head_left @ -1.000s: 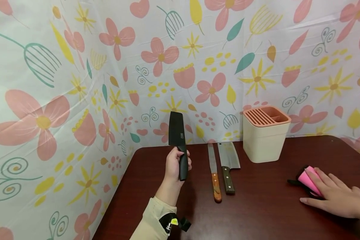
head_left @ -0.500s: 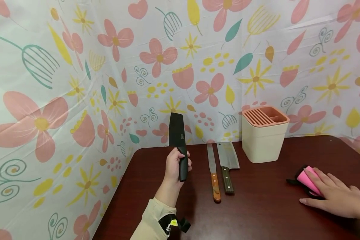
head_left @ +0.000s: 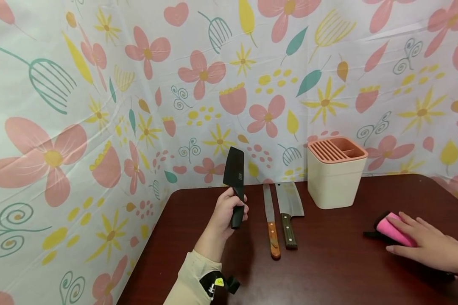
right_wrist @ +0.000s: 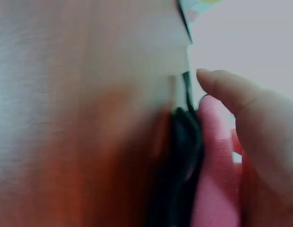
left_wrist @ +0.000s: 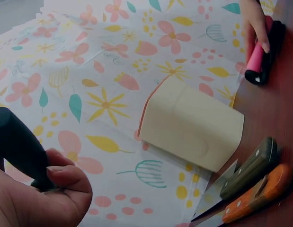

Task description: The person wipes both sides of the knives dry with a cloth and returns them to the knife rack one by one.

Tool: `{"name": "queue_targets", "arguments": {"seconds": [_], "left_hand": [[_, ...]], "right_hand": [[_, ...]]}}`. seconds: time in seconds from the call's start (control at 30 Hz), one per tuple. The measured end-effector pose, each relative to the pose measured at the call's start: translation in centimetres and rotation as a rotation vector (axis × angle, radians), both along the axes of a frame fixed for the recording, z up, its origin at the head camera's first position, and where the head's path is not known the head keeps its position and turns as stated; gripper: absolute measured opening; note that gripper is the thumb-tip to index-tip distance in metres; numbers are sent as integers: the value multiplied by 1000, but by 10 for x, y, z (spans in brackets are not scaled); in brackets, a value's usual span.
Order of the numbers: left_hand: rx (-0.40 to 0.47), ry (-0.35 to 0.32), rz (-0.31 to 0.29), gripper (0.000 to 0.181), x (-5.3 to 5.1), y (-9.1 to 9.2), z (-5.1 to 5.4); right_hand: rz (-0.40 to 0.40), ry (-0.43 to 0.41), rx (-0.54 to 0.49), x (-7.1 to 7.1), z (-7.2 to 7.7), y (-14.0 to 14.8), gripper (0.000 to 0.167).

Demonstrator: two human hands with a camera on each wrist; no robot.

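My left hand grips the dark handle of a black kitchen knife, its broad blade pointing up over the table's back left. In the left wrist view, the curled fingers wrap the handle. My right hand, fingers fairly straight, lies over a pink and black rolled bundle at the table's right. The right wrist view, blurred, shows the thumb straight beside the pink part. A cleaver and a narrow wooden-handled spatula-like blade lie side by side between the hands.
A cream knife block with an orange slotted top stands at the back of the dark red table. Flower-patterned cloth hangs behind and along the left side.
My left hand has moved slightly right, and the knife now tilts more to the right. The right hand has shifted a little right, uncovering more of the pink bundle.
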State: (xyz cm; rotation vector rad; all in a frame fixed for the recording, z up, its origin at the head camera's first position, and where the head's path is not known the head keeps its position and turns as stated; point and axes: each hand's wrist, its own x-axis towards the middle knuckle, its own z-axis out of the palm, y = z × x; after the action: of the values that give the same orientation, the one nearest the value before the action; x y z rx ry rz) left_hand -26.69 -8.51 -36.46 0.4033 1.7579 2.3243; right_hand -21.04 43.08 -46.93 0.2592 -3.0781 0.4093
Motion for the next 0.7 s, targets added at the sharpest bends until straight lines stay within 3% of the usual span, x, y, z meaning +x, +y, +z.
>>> {"name": "queue_targets", "arguments": {"seconds": [0.23, 0.4, 0.7], "left_hand": [[-176, -17, -91, 57, -12, -6, 17], [-332, -8, -128, 53, -22, -11, 28], [-575, 60, -66, 51, -41, -20, 41]], "right_hand": [[99, 54, -113, -12, 26, 2, 83], [76, 54, -119, -22, 58, -2, 87], [53, 93, -126, -34, 102, -7, 95]]}}
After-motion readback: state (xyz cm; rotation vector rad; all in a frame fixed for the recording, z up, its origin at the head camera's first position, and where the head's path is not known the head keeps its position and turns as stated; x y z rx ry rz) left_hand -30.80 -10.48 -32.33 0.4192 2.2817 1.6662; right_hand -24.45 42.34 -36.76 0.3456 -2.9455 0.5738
